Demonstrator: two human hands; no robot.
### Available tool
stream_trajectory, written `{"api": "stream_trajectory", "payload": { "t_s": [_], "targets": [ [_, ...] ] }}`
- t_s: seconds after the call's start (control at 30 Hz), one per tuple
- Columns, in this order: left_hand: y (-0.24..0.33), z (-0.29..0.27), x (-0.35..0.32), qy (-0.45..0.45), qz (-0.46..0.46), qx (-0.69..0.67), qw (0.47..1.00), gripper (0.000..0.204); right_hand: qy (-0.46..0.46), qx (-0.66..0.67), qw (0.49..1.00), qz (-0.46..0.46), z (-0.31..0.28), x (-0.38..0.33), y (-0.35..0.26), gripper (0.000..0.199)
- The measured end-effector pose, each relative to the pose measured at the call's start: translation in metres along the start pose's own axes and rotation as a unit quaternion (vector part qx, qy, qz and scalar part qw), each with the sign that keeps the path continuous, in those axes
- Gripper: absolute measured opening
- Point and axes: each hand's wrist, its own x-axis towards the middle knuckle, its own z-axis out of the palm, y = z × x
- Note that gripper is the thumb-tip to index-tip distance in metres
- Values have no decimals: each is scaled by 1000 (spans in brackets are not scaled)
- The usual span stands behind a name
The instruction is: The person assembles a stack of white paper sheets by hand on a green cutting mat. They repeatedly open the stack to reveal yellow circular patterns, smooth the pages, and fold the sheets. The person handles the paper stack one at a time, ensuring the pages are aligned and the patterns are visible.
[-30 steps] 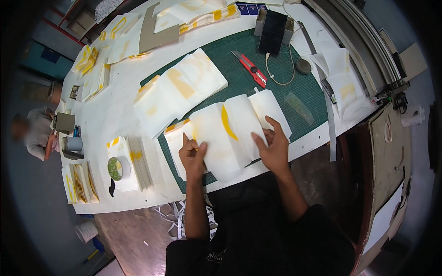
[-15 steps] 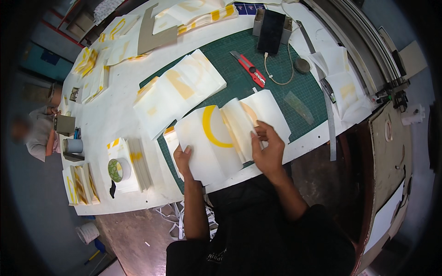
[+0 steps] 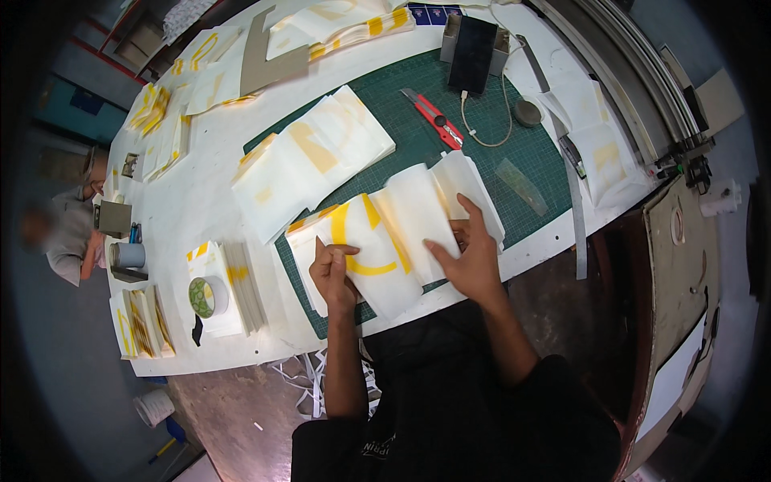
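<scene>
Folded paper sheets (image 3: 373, 249) lie near the close edge of the tabletop (image 3: 185, 209), partly over a green cutting mat (image 3: 385, 96), with more pale sheets visible at either side. They should be light and easily bent, springy along their folds but too limp to stand flat by themselves; thin edges could crease or tear under a hard pinch. Their smooth faces may slide on one another, so the outer margins look the best place to take hold, one hand at each end with a flat, gentle touch.

The left hand (image 3: 332, 277) is drawn in loosely at the left margin, its thumb over the paper; whether it pinches the edge I cannot tell. The right hand (image 3: 472, 255) is spread wide at the right-hand part, thumb and forefinger well apart, and how firmly it touches is unclear.

The paper is matt white and slightly see-through, with a bold yellow curve and bulging, rounded folds. Beyond lies a fanned paper bundle (image 3: 333, 145); beside it, a slim red cutter (image 3: 438, 120) rests on the faintly gridded mat.
</scene>
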Motion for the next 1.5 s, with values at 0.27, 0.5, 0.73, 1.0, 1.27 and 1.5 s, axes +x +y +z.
{"api": "stream_trajectory", "payload": {
  "t_s": [0.27, 0.5, 0.73, 1.0, 1.27, 1.5],
  "targets": [
    [-6, 2, 0, -43, 26, 68, 996, 39, 20, -126, 964, -235, 26, -25, -4, 63],
    [21, 25, 3, -50, -24, 85, 995, 27, -94, -78, 926, -358, 35, -50, -23, 57],
    [34, 36, 5, 9, -81, -42, 996, 57, 271, -12, 923, -273, -26, -35, 5, 34],
    [22, 18, 5, -13, -47, 27, 998, 53, 45, -224, 973, -18, -20, -3, 7, 59],
    [12, 15, 0, -13, -3, 115, 993, 21, 60, -164, 958, -229, 27, -23, -1, 24],
    [16, 20, 1, -17, -27, 143, 989, 17, 64, -138, 954, -257, 15, -43, -3, 32]
  ]
}}
